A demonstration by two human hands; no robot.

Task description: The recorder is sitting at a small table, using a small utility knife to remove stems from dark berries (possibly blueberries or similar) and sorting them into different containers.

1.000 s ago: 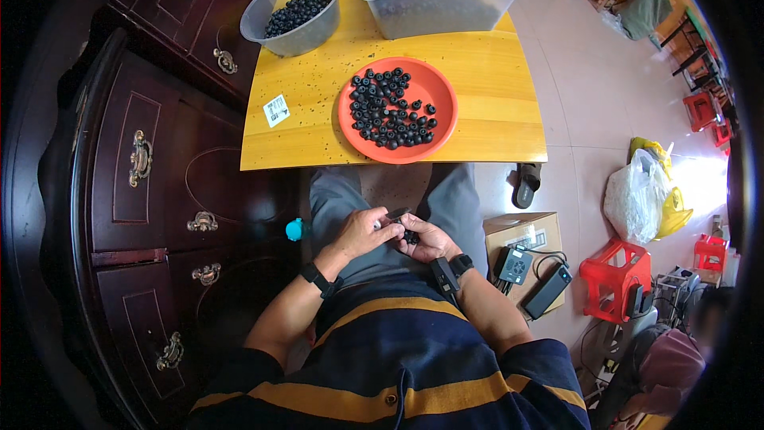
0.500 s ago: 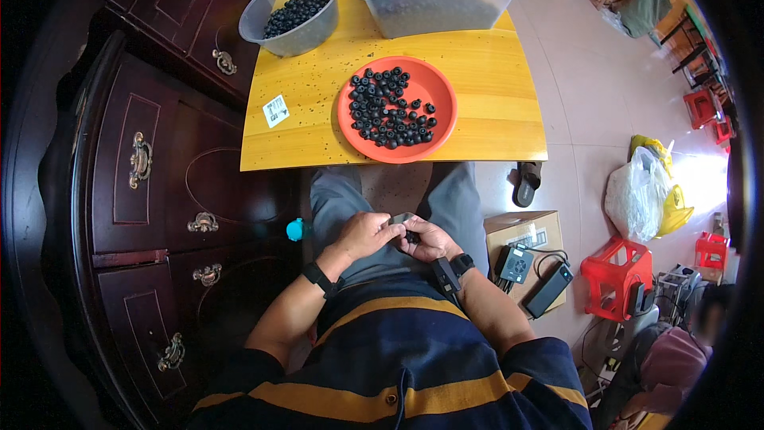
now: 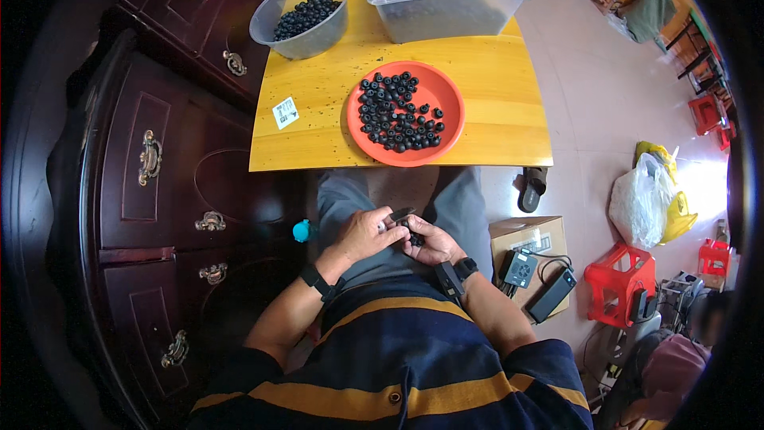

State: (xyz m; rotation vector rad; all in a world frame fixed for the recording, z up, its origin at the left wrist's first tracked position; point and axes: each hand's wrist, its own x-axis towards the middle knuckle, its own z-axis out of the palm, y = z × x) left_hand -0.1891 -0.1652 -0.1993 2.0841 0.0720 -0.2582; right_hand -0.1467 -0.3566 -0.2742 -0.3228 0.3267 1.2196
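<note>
Head view. Left hand (image 3: 366,234): fingers closed on a dark flat piece (image 3: 403,213), over the lap (image 3: 380,266). Right hand (image 3: 434,242): fingers gripping beads (image 3: 415,239), black, at the left hand's three o'clock. From the hands: plate (image 3: 438,91), orange, with more beads, twelve o'clock on the surface (image 3: 509,103); bowl (image 3: 314,47), eleven; bin (image 3: 442,24), just past twelve.

We've got open air between hands (image 3: 366,235) (image 3: 432,243) and counter (image 3: 509,131), plus bare surface right of the orange plate (image 3: 450,103); round tub (image 3: 306,46) and rectangular tub (image 3: 446,20) block the far end.
</note>
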